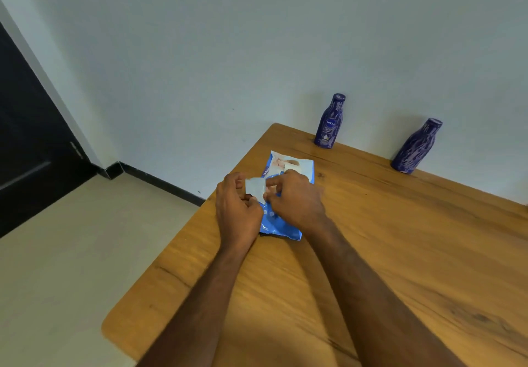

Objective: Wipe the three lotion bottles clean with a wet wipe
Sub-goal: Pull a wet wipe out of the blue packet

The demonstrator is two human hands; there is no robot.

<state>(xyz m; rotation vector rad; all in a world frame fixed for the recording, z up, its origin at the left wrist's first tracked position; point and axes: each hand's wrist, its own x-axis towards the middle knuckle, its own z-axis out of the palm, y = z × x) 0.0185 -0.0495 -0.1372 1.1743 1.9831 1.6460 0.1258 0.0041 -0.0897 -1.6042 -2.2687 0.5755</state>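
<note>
A pale, translucent flap [256,189] — the peel-back seal of a wet-wipe pack, or possibly a wipe itself; which could not be told — was pinched between both hands. The left hand [235,209] was curled around its left edge, thumb and fingers closed on it, while the right hand [297,198] was seen with its fingers bent over the flap's right side, gripping it from above. The flap was held raised, tilted up off the pack.

Beneath the hands the wet-wipe pack [288,166] was laid flat, its long axis running away from the person toward the wall, slightly angled to the right. It was made of glossy blue and white plastic film, soft and crinkled, with a sealed dark edge at the near end.

Well beyond it, two lotion bottles were stood upright at the table's far edge against the wall. The left bottle [329,122] showed its NIVEA label toward the camera; the right bottle [415,146] appeared to lean in the wide-angle view. Both were dark blue, round-shouldered with narrow capped necks, and streaked with whitish smears. Only two bottles were in view.

Everything was borne by a wooden table [400,238] — warm orange-brown grain, rounded corners. A plain white wall [228,52], a cream floor [71,252] with black skirting, and a dark door [25,138] at the left were visible.
</note>
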